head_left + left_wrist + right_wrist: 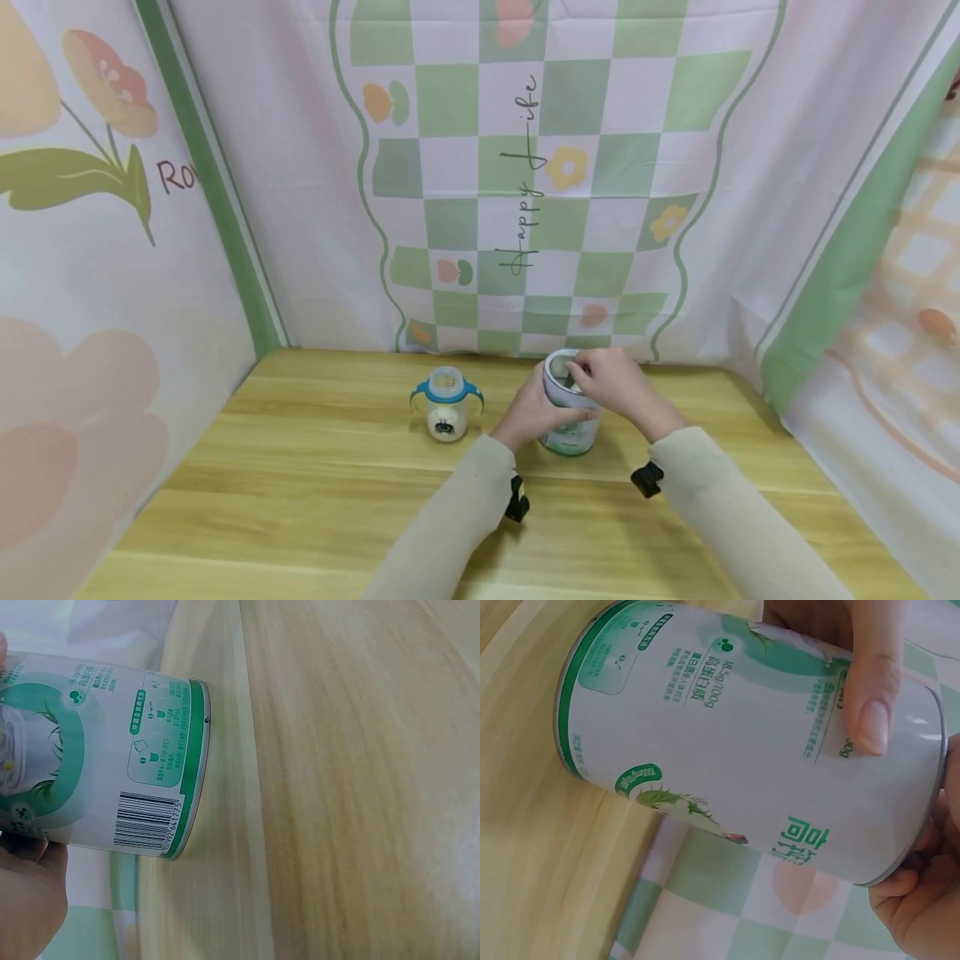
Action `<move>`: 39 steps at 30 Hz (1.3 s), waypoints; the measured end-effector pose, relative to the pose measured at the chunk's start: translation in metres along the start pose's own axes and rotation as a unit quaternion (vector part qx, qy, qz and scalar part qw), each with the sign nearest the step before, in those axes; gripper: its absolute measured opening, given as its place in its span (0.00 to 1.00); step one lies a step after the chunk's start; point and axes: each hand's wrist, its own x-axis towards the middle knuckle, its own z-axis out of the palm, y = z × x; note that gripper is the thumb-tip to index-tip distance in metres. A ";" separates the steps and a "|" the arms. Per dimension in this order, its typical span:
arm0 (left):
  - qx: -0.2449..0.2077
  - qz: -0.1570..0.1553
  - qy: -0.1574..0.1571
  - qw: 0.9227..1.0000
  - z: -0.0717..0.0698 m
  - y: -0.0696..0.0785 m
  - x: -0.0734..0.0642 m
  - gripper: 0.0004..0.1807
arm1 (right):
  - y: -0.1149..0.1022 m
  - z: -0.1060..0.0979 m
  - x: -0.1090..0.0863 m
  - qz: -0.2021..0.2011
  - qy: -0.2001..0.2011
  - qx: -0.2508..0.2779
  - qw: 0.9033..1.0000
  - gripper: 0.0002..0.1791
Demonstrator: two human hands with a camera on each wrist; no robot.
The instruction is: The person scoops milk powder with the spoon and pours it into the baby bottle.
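A white and green milk powder can (567,437) stands upright on the table, with its top uncovered. My left hand (531,410) grips its upper side, and the thumb (873,712) lies across the label. Over the can's mouth, my right hand (617,379) has its fingers curled at the rim. It pinches a thin dark piece (570,380) that reaches into the can; its lower part is hidden. In the right wrist view, the right hand's fingers (900,889) sit by the rim. The can's barcode (146,821) faces the left wrist camera.
To the left of the can, a baby bottle (446,421) with blue handles stands upright, pale contents in its lower part. Both stand on a wooden table (300,492). A checkered curtain (517,167) hangs along its back edge, close behind the can.
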 end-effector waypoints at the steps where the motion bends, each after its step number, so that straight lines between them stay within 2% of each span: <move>1: 0.000 -0.001 0.000 1.000 0.000 0.000 0.000 0.45 | 0.000 0.000 0.001 -0.001 -0.002 0.001 1.000 0.20; 6: 0.002 0.000 0.001 1.000 -0.001 0.002 0.000 0.45 | 0.000 0.000 0.002 0.004 -0.018 0.024 1.000 0.21; 13: -0.011 0.019 -0.008 1.000 -0.004 0.028 -0.013 0.42 | -0.001 -0.006 -0.002 0.023 -0.026 0.090 0.995 0.23; 16: -0.012 0.042 -0.010 0.999 -0.003 0.026 -0.012 0.40 | 0.001 -0.010 -0.007 0.038 -0.018 0.115 0.992 0.24; 21: -0.009 0.047 -0.008 0.999 -0.003 0.025 -0.011 0.41 | 0.009 -0.014 -0.013 0.060 0.002 0.148 0.987 0.25; 25: -0.008 0.038 -0.006 0.999 -0.004 0.028 -0.013 0.43 | 0.016 -0.015 -0.018 0.086 0.022 0.172 0.981 0.27; 32: 0.000 0.030 0.000 1.000 -0.003 0.032 -0.017 0.45 | 0.031 -0.013 -0.030 0.125 0.055 0.188 0.973 0.26; 39: 0.007 0.034 0.006 0.999 -0.003 0.029 -0.016 0.47 | 0.036 -0.007 -0.037 0.129 0.127 0.214 0.960 0.22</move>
